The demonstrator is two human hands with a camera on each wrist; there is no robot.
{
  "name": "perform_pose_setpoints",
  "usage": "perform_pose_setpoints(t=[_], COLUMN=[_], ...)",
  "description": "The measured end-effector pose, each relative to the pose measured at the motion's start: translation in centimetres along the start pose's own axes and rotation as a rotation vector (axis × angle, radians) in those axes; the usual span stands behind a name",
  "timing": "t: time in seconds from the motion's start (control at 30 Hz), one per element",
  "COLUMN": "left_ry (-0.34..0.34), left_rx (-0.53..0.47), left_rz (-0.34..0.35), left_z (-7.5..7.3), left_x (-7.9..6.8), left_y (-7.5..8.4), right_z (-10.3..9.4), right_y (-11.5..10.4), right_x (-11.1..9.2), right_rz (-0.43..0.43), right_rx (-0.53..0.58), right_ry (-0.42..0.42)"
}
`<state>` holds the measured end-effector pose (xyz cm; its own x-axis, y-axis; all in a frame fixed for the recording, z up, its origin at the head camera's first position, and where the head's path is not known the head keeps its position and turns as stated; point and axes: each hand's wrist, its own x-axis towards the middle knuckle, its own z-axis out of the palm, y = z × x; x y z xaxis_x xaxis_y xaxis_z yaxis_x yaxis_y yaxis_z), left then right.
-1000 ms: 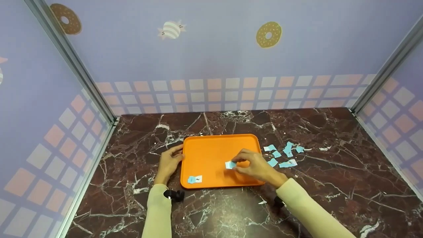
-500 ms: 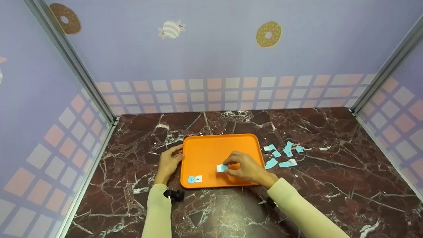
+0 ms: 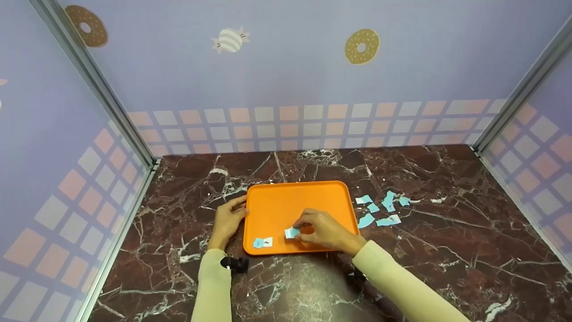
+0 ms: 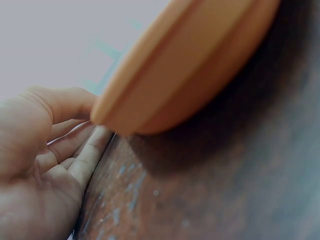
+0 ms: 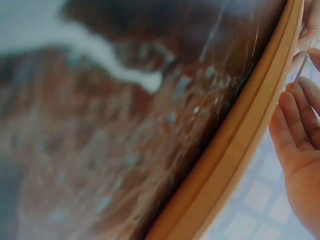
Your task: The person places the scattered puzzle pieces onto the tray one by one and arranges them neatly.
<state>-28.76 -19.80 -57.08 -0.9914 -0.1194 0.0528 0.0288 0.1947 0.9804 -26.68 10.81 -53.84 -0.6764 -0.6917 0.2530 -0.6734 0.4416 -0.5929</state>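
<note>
In the head view an orange tray [image 3: 286, 201] lies on the dark marbled table. My right hand [image 3: 319, 230] pinches a torn light-blue and white paper piece [image 3: 292, 232] between thumb and fingers, over the tray's front half. A thin edge of that paper piece [image 5: 304, 67] shows at the fingertips in the right wrist view. Two joined paper scraps, one blue [image 3: 258, 243] and one white with a dark mark [image 3: 267, 242], lie in the tray's front left corner. My left hand [image 3: 227, 223] rests at the tray's left rim, its thumb [image 4: 75, 102] touching the edge.
Several torn blue paper scraps [image 3: 388, 201] lie on the table [image 3: 447, 250] just right of the tray. A patterned lilac back wall [image 3: 286, 80] and side walls enclose the table. Each wrist wears a dark device, the left device [image 3: 236, 264] showing plainly.
My right hand has moved left and a little toward the front of the tray with the paper piece, nearer the joined scraps. The left hand and tray have stayed put.
</note>
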Motion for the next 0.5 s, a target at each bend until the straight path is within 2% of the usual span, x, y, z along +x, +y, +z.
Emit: perform_pose_setpoints(t=[0.5], left_ry=[0.011], left_rx=[-0.009], left_rz=[-0.020], left_z=[0.16], left_x=[0.05], left_y=[0.23], right_z=[0.81], right_y=[-0.52], right_x=[0.57], right_rz=[0.000], right_rx=[-0.042], right_ry=[-0.044])
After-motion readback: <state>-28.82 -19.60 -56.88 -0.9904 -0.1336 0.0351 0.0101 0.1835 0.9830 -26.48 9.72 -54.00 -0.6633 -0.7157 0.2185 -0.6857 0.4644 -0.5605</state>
